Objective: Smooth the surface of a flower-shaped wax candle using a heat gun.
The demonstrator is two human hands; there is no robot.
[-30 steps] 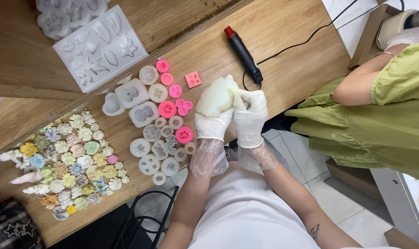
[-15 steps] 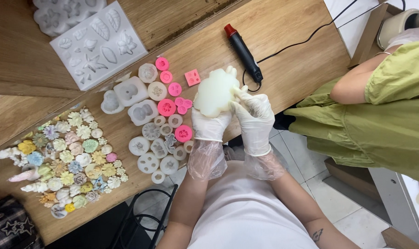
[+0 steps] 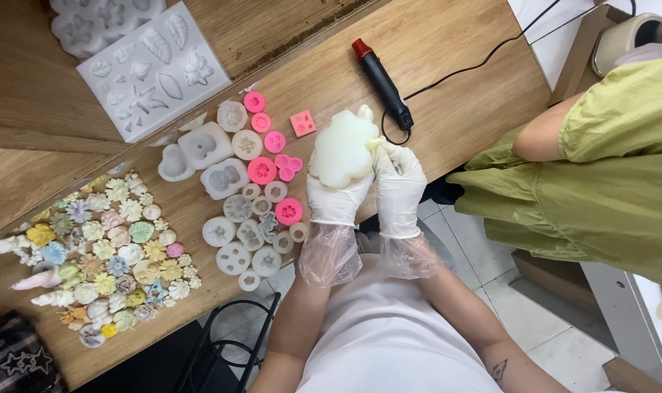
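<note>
Vs. half a sec ago the white scalloped mould (image 3: 343,149) sits flatter to the camera, its broad back facing up, and the right hand (image 3: 398,185) has shifted up so its fingertips pinch the mould's right edge. The left hand (image 3: 336,200) cups it from below, fingers curled under the lower rim; both hands are in thin white gloves w/ loose clear cuffs. The mould is held just above the desk (image 3: 454,109) edge, close to the body, not touching the wood. Left of it lie small pink and white silicone moulds (image 3: 262,171), a big white leaf mould sheet (image 3: 152,73), and farther left a spread of pastel cast flowers (image 3: 98,255). A black heat tool w/ red tip (image 3: 380,81) rests just beyond the mould, cord trailing off right. Another person in a green garment (image 3: 607,175) stands at right, apart from the work. To do it well, I'd judge: support the back evenly w/ the left palm, flex from the rim in small bites w/ the right, work round the scallops rather than forcing one spot.
</note>
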